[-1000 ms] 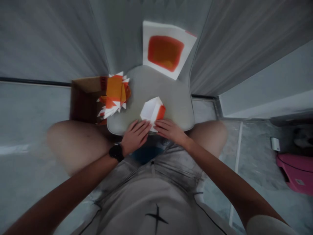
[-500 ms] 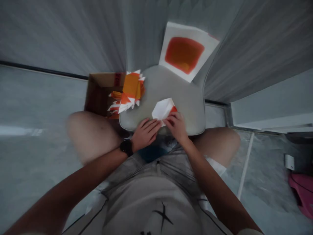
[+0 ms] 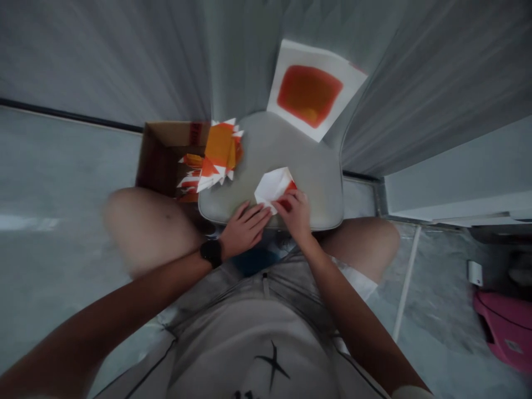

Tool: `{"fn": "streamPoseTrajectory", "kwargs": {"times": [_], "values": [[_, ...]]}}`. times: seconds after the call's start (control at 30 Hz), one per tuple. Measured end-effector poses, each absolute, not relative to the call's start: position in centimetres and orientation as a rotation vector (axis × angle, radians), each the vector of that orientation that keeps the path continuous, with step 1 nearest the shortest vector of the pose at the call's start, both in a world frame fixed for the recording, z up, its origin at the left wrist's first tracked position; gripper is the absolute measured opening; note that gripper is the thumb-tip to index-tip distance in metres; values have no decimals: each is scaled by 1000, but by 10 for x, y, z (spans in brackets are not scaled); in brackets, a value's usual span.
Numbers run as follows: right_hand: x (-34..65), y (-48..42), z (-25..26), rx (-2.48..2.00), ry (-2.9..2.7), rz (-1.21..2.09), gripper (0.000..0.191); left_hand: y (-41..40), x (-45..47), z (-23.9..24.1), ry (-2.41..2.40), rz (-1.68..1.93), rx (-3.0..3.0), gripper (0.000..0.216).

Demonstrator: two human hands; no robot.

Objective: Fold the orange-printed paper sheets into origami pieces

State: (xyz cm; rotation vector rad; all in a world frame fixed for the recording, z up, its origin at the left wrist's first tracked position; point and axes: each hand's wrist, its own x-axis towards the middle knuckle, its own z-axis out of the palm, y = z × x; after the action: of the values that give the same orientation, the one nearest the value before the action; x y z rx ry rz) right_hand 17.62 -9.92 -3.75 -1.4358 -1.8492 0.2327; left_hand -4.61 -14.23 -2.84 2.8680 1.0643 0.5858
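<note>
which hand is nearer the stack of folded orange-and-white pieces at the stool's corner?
Left. The left hand lies flat, below and right of the stack in the picture; the right hand is farther right, beyond the folded paper at both hands' fingertips.

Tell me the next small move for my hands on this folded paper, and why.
Probably slide the right hand along the white-and-orange folded paper to flatten it. Its far flap looks raised off the grey cushioned seat, the left hand lies flat at its near edge, and the right hand covers its orange corner.
</note>
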Motion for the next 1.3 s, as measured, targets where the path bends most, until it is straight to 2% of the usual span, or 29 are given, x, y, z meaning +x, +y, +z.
{"fn": "streamPoseTrajectory", "kwargs": {"times": [0.17,0.33,0.6,0.77,1.03,1.3], "values": [[183,-122,-32,-1250,-2030,169,21,-143,-45,-28,1063,605,2866,59],[188,-138,-33,-1149,-2187,201,29,-143,-44,-29,1060,638,2832,62],[191,-136,-42,-1122,-2168,265,35,-143,-43,-27,1092,561,2806,61],[187,-134,-40,-1245,-1950,306,35,-144,-40,-25,1135,553,2789,63],[200,-124,-32,-1272,-1889,477,16,-144,-38,-21,1142,591,2736,67],[222,-127,-24,-1081,-2261,444,24,-139,-41,-23,1133,634,2678,64]]}}
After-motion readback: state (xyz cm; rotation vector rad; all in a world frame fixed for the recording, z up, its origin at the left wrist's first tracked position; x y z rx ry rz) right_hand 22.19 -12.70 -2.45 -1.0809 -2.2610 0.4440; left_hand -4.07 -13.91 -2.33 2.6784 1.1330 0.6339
